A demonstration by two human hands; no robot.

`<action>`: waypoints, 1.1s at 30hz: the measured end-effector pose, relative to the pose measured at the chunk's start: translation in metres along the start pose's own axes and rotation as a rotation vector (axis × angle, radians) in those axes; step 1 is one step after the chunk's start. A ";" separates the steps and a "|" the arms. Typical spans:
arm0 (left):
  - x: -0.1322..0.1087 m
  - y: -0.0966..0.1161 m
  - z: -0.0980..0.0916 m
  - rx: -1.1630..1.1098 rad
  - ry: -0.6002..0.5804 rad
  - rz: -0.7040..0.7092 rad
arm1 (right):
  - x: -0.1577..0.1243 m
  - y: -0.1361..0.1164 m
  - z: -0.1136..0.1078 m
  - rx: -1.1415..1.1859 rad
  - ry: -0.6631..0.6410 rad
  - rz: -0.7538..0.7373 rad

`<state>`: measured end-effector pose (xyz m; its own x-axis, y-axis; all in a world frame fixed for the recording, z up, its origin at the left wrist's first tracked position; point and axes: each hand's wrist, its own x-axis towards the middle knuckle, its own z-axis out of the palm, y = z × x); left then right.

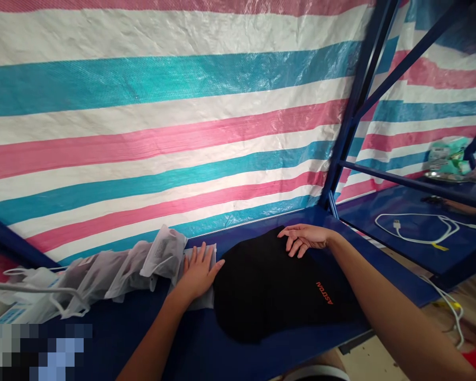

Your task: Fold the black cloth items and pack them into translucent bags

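Note:
A black, flat fabric piece [262, 286] with a rounded left end and small orange lettering lies on the blue table [143, 338]. I cannot tell exactly what kind of article it is. My right hand [305, 238] rests at its upper edge, fingers loosely bent and apart, the fingertips touching the black fabric. Flat on a frosted translucent bag [206, 301], just left of the black piece, lies my left hand [198, 270] with its fingers spread. The thumb reaches the black piece's left edge. Most of that bag is hidden beneath the hand.
A row of frosted bags [130, 264] leans along the table's back left, with white cables [69, 296] at its end. Blue metal posts [345, 143] rise on the right. Beyond them, a white USB cable [416, 241] and a green package [448, 156] lie on another surface.

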<state>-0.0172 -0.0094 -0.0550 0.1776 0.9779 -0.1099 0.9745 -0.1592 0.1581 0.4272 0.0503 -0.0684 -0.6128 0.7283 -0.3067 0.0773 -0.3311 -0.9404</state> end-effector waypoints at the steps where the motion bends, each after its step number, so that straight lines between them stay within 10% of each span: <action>1: -0.006 0.004 0.000 0.001 -0.026 0.001 | 0.000 0.000 0.000 -0.002 -0.002 -0.001; 7: -0.053 0.013 0.012 -0.025 -0.004 0.026 | 0.002 -0.001 0.000 -0.010 -0.009 0.013; 18: -0.139 -0.038 0.062 0.063 0.319 -0.091 | 0.009 -0.006 0.048 0.079 -0.167 0.051; 27: -0.123 -0.058 -0.039 -0.261 0.410 -0.200 | 0.025 -0.005 0.062 0.145 -0.220 0.013; 30: -0.100 -0.067 -0.081 -0.147 0.583 -0.145 | 0.026 -0.007 0.057 0.133 -0.218 0.021; 33: -0.064 -0.083 -0.103 0.013 0.481 -0.196 | 0.027 -0.007 0.053 0.112 -0.212 0.001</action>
<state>-0.1238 -0.0448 0.0402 -0.0886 0.9406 0.3277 0.9854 0.0347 0.1668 0.3683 0.0404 -0.0623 -0.7654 0.5892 -0.2587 -0.0023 -0.4045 -0.9145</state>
